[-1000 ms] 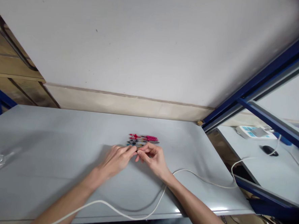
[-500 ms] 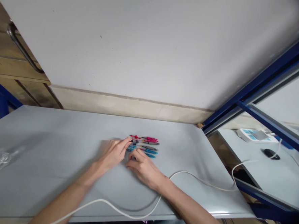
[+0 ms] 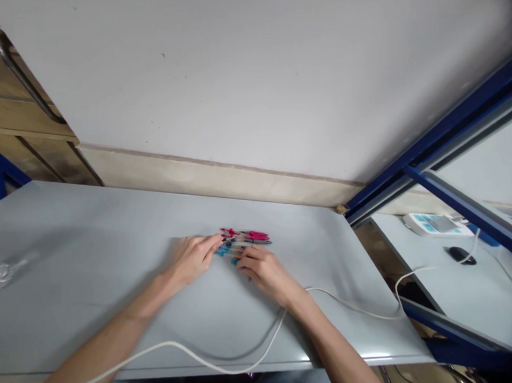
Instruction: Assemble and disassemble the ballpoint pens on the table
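Observation:
Several pens lie side by side on the grey table, mostly pointing left and right. Pink pens form the far side of the row, a grey pen lies just nearer, and blue pens are closest to me. My left hand has thumb and forefinger pinched at the dark left end of a grey pen. Over the right part of the blue pens rests my right hand, its fingers curled together and hiding the barrels. What its fingertips hold, if anything, is hidden.
A white cable runs across the table's front and under my right forearm. Crumpled clear plastic lies at the left. Beyond the blue frame, a black mouse and a white device sit on another table.
My right hand has shifted right along the blue pens and its fingers have drawn closer together, covering more of them. My left hand stays at the pens' left ends. The view has shifted slightly.

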Tool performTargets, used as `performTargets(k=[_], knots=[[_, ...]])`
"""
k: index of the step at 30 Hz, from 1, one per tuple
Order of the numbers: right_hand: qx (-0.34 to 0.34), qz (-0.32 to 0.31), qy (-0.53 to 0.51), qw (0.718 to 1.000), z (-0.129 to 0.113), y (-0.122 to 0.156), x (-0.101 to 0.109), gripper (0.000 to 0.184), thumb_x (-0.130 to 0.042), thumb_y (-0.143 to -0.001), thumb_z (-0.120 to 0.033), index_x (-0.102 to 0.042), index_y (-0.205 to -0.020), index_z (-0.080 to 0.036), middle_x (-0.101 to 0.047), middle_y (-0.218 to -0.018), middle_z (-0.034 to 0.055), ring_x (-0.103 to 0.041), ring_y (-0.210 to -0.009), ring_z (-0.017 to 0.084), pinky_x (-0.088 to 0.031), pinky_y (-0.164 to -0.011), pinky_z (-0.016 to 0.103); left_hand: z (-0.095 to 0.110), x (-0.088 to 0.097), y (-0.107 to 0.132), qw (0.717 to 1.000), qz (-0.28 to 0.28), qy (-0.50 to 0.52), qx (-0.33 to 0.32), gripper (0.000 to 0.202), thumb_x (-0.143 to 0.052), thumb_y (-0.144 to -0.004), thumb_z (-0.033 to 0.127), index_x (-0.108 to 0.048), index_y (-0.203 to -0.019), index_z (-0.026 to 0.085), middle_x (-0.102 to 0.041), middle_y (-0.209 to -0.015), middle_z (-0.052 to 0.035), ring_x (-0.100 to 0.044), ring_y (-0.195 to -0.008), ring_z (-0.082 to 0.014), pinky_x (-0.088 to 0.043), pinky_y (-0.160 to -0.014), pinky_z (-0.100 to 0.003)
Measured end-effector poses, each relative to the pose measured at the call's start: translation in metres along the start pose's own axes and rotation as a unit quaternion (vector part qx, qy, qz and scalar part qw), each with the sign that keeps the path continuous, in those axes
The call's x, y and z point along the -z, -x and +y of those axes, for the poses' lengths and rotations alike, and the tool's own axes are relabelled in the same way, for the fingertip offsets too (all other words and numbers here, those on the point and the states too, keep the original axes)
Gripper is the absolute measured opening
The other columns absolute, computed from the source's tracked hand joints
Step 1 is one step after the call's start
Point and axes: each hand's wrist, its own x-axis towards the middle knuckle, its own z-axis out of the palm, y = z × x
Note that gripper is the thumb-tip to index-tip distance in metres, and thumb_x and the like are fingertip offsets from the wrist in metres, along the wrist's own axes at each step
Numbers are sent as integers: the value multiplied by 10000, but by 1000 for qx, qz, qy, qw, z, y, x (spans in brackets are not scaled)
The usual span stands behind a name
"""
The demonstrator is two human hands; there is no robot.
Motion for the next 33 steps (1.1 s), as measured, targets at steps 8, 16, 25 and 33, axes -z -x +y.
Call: performTargets(k=[8, 16, 25, 33], knots=[[-48, -83, -79, 992, 9, 14, 24, 278, -670, -781, 38, -736, -853, -222, -597, -945, 26, -563, -949, 197, -477, -794, 289, -1, -1, 0, 1000, -13, 6, -5, 252, -431, -1025, 265, -659, -924, 234, -713, -748, -12, -642, -630, -160, -337, -595, -265], [-58, 26, -147, 987, 6, 5, 17, 152, -609, -921, -79, -694, -904, -204, -669, -938, 43, -607, -902, 196, -471, -838, 327, 4, -1, 1, 999, -6, 43, -30, 235, -450, -968, 162, -670, -934, 238, -747, -812, 0, -676, -667, -159, -364, -594, -264], [-149, 221, -203, 942, -1, -2, 7, 169, -642, -950, -358, -720, -904, -216, -721, -878, 54, -617, -762, 197, -477, -694, 313, 6, -5, 4, 998, -32, 34, -50, 244, -455, -947, 140, -669, -996, 245, -767, -888, -14, -712, -735, -180, -399, -613, -259], [-123, 215, -208, 946, -6, -4, 3, 125, -646, -956, -316, -721, -901, -233, -710, -893, 52, -635, -832, 217, -477, -730, 330, 9, -3, 5, 997, -46, 18, -56, 228, -441, -952, 126, -631, -939, 251, -731, -810, 11, -674, -682, -167, -305, -586, -268]])
